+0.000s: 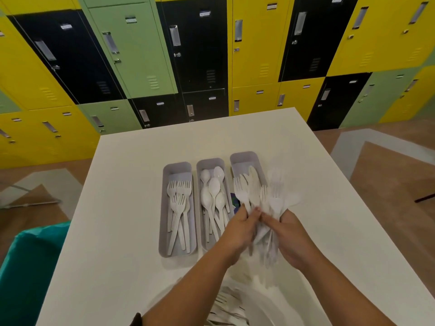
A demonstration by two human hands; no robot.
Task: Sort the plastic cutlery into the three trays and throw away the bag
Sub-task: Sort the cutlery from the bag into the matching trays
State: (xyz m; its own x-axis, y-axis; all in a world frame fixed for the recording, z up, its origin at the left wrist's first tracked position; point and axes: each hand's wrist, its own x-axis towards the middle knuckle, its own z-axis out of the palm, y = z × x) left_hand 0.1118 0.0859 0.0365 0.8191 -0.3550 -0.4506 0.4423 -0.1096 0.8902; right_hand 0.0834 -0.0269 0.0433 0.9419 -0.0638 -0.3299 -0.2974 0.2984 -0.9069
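Observation:
Three grey trays stand side by side on the white table. The left tray (164, 175) holds several white forks (179, 203). The middle tray (200, 164) holds several white spoons (213, 194). The right tray (242, 158) is partly hidden behind what I hold. My right hand (292, 238) grips a fanned bunch of white forks and knives (261, 196) by the handles, just above the right tray's near end. My left hand (239, 229) pinches one piece of that bunch near its handle. A clear plastic bag (235, 302) with more cutlery lies below my arms.
A bin lined with a teal bag (30, 262) stands on the floor at the table's left near corner. Yellow, green and black lockers (202, 55) line the wall beyond the table's far edge. A small dark printed item (235, 201) peeks out between the middle and right trays.

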